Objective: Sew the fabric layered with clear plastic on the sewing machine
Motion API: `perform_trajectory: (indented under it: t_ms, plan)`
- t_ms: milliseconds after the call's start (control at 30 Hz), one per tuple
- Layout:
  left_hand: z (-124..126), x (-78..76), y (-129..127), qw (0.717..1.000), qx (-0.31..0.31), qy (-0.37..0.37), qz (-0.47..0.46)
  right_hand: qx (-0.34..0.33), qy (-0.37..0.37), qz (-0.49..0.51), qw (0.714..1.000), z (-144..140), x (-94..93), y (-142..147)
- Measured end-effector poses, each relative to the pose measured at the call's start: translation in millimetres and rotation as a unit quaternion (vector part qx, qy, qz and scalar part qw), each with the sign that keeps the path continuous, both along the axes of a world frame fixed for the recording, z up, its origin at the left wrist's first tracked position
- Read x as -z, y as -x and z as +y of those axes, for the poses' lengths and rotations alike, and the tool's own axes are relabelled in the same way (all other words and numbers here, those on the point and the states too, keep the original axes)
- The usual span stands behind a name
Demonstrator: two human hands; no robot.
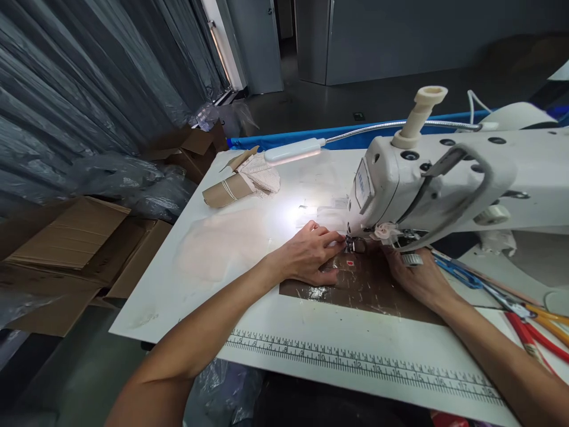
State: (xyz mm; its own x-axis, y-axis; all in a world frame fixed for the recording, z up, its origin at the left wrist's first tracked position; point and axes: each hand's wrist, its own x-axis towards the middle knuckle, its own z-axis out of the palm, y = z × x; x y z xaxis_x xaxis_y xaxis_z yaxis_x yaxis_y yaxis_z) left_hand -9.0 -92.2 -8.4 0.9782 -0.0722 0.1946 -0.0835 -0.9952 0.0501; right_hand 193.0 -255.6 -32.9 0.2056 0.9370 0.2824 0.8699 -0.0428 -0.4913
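Both hands, left hand (311,252) and right hand (420,276), press flat, fingers spread, on brown fabric (364,284); best kept taut, fingers clear of presser foot (353,244).

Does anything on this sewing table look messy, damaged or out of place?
Mostly the brown patch under the sewing machine: its taped surface looks wrinkled and worn. Both hands, left hand and right hand, press flat by the needle. Scissors lie loosely at the right edge.

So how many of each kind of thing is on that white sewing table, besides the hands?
Sewing machine: 1
Gooseneck lamp: 1
Cardboard roll with cloth: 1
Brown sheet under the left hand and right hand, by the presser foot: 1
Printed ruler: 1
Handled tools at right, overlapping: cannot count
Total: 5, tools aside
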Motion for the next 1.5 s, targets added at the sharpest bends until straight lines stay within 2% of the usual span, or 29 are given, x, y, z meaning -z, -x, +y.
perform_trajectory:
  t_ms: [233,367,533,733,867,1233,1500]
  plan:
    - [0,3.3,1,1.000,0.000,0.009,-0.004,-0.041,0.071,0.072,0.994,-9,-5.9,7]
    - [1,7.7,1,0.999,0.004,0.020,-0.025,-0.037,0.087,0.093,0.991,-9,0.4,2]
    - [1,10.9,1,0.998,0.004,0.037,-0.041,-0.046,0.069,0.138,0.987,-10,5.3,-2]
    - [0,12.2,0,0.996,-0.001,0.063,-0.057,-0.020,0.061,0.165,0.984,-14,6.5,-5]
    - [0,12.6,0,0.995,-0.007,0.072,-0.069,-0.039,0.059,0.197,0.978,-11,11.4,-8]
    - [-1,10.9,0,0.995,-0.006,0.069,-0.074,-0.001,0.058,0.178,0.982,-9,-4.6,7]
    - [-1,12.1,1,0.995,-0.004,0.059,-0.086,0.020,0.069,0.165,0.984,-8,-6.5,6]
